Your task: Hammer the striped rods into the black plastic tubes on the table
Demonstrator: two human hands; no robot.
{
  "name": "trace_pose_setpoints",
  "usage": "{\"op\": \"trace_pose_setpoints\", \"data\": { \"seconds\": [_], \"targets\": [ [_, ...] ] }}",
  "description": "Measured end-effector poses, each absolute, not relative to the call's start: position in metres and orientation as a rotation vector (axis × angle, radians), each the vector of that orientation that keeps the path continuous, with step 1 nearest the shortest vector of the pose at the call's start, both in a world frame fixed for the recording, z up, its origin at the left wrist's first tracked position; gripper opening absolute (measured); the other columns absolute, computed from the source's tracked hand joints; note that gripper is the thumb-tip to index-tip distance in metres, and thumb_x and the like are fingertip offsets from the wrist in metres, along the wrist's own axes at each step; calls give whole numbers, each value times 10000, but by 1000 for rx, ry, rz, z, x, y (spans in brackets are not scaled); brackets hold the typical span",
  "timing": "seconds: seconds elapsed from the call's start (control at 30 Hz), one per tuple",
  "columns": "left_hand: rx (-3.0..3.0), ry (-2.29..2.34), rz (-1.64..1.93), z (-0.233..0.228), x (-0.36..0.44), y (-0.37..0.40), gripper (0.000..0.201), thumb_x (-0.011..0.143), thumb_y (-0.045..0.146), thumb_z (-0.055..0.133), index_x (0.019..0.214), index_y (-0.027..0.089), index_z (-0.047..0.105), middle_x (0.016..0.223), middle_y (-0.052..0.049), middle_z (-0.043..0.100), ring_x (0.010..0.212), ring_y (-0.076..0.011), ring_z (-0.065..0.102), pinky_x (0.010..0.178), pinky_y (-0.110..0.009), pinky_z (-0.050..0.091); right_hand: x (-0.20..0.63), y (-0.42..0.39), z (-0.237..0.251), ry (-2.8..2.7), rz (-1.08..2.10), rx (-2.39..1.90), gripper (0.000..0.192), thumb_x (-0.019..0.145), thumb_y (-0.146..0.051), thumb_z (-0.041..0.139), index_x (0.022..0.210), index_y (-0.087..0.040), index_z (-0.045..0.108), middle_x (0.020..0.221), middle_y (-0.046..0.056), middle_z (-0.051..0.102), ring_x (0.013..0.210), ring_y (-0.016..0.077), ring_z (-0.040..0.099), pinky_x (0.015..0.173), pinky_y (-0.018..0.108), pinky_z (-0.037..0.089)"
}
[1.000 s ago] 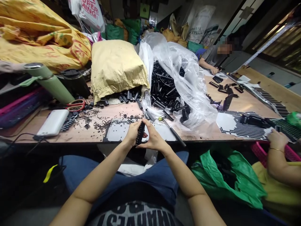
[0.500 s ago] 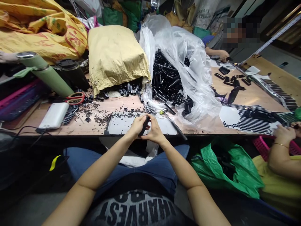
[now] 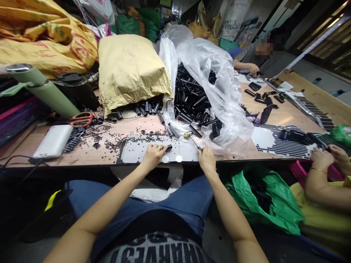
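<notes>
My left hand [image 3: 153,156] is closed around a short black tube [image 3: 168,148] and rests on a white die-cut sheet [image 3: 134,151] at the table's near edge. My right hand [image 3: 206,159] sits further right on the edge, gripping the dark handle of a thin screwdriver-like tool [image 3: 194,140] whose yellow-marked end points away from me. Small black round bits [image 3: 115,144] lie scattered on and beside the sheet. Two white discs [image 3: 178,158] lie between my hands.
A clear plastic bag [image 3: 225,84] spills black tubes [image 3: 192,98] behind my hands. A tan paper sack [image 3: 131,69], red scissors [image 3: 81,119], a white power bank [image 3: 52,141] and a green bottle [image 3: 41,89] stand left. A co-worker's hands [image 3: 326,157] work at the right.
My hands, joined on the black tube a second ago, have parted. The left stays on the tube and lowers it to the sheet; the right has moved right onto the tool's handle.
</notes>
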State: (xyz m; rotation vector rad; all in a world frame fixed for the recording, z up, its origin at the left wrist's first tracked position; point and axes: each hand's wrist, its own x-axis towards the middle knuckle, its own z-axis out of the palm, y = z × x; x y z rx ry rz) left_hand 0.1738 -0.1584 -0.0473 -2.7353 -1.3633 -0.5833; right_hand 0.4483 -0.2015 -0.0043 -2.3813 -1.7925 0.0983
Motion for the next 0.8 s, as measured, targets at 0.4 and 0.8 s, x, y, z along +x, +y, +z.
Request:
{"op": "trace_pose_setpoints", "data": {
  "seconds": [0.4, 0.8],
  "targets": [
    [-2648, -1525, -483, -47, 198, -175, 457, 956, 242, 350, 1352, 55, 482, 1323, -222, 546, 1243, -311, 477, 1066, -525, 271, 384, -260, 27, -1865, 501, -1979, 399, 1002, -423, 214, 891, -194, 522, 659, 36, 606, 570, 177, 578, 557, 251, 332],
    [-2721, -1526, -574, -59, 216, -170, 642, 896, 381, 422, 1378, -41, 384, 1361, -288, 468, 1314, -365, 397, 1076, -514, 296, 341, -260, 25, -2137, 554, -1913, 380, 1010, -402, 238, 1010, -193, 556, 780, 59, 682, 673, 193, 653, 583, 249, 352]
  ]
}}
